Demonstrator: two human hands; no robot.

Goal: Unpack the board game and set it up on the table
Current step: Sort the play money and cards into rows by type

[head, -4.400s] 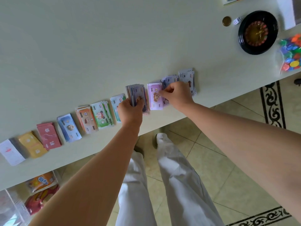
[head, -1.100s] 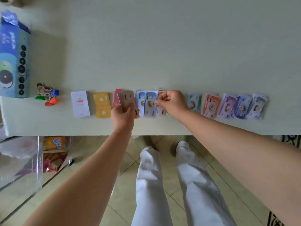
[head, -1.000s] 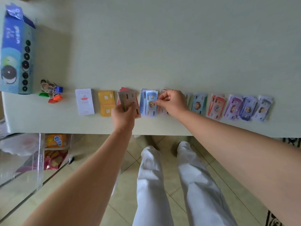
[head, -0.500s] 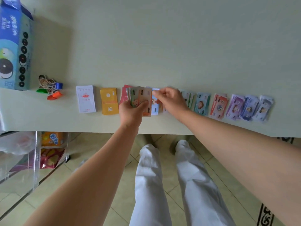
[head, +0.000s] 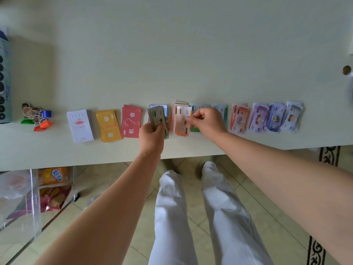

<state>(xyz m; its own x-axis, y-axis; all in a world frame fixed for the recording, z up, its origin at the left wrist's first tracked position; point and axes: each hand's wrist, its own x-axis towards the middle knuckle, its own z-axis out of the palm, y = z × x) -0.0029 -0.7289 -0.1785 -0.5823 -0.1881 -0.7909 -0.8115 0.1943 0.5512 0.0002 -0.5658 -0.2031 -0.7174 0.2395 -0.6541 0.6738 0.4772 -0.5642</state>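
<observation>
**Board-game banknotes: colour sort in progress**

Landmark: red card deck with a white question mark (head: 131, 121), lying near the front edge of the pale table (head: 172, 54).

- Left hand (head: 152, 134), just right of the red deck, has its fingers curled round a mixed stack of paper banknotes (head: 158, 119) with a green note on top.
- Right hand (head: 207, 121), further right, pinches a single orange banknote (head: 182, 121) between thumb and forefinger, over the orange note pile (head: 175, 111). I cannot tell whether the note is touching the pile.
- Step, as judged: dealing notes into piles by colour. Setup looks partly done, and no board is in view.
- Next move calls for laying the orange note square and letting go, then peeling off the green top note for the green pile, which is mostly hidden under the right hand. The paper is thin, so two notes may lift together.
- Left of the red deck lie a yellow card deck (head: 108, 125) and a white card deck (head: 80, 125), with cardboard figure tokens on coloured stands (head: 36, 117) further out.
- Right of it, beyond the orange pile, come teal, red-orange and purple note piles (head: 258, 117).

Containers:
- Blue printed game box (head: 4, 83) sits far left of the red deck and is cut off by the frame, so its contents are not visible.
- Clear plastic bin (head: 36, 213) sits below the table, down-left of the red deck. It holds an orange snack packet (head: 53, 175) and a red snack packet (head: 54, 197).
</observation>
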